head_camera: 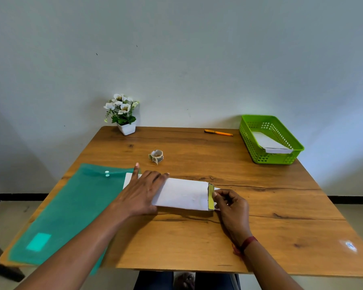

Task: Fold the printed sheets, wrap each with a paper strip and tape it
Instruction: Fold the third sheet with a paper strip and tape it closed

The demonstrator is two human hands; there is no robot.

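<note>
You have no readable text here: the folded sheet [182,194] shows blank white, and the tape roll [156,156] pattern is illegible.

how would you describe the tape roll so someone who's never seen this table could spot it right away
Start at the wooden table and look at its middle, beyond the folded white sheet and nearer than the potted white flowers. The tape roll stands alone there on bare wood. It is the only small ring, pale and patterned, with a loose end hanging off.
</note>
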